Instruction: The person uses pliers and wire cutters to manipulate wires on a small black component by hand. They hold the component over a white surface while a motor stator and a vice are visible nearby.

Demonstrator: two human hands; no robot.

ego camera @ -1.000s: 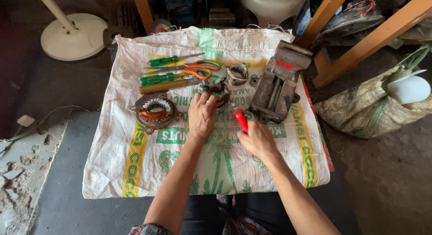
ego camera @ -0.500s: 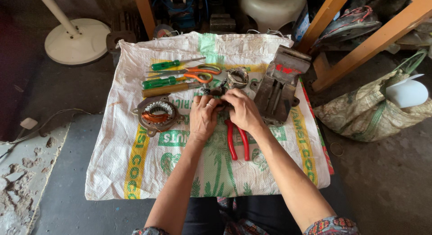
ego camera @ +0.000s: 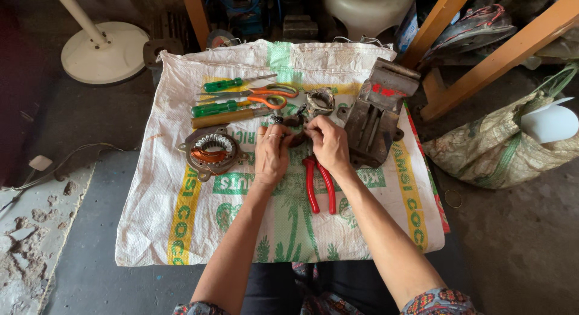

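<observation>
While both my hands meet near the middle of the sack-covered bench, they close together on a small dark metal part (ego camera: 297,123). My left hand (ego camera: 271,152) curls its fingers around the near left side of the part, a ring showing on one finger, and my right hand (ego camera: 327,141) pinches it from the right with thumb and fingertips. I cannot make out exactly what the part is, since my fingers cover most of it.

Just beneath my right wrist lie the red-handled pliers (ego camera: 318,183), flat on the white woven sack (ego camera: 181,230), handles pointing toward the near edge. Just beyond my hands sits a grey metal ring piece (ego camera: 319,101), close to the part I hold. To the right of my right hand stands a rusty bench vise (ego camera: 375,119) with a red patch on top, near the right edge.

Left of my left hand rests a round motor stator (ego camera: 211,151) with copper windings inside its metal frame. Toward the far edge lie the orange-handled scissors (ego camera: 265,96), a green-handled screwdriver (ego camera: 232,82) beyond them, a second green-handled screwdriver (ego camera: 220,107), and a wooden-handled tool (ego camera: 229,117) nearest my left hand.

Off the bench, a white fan base (ego camera: 102,52) stands on the floor at the far left, and a woven bag (ego camera: 512,146) slumps at the right.
</observation>
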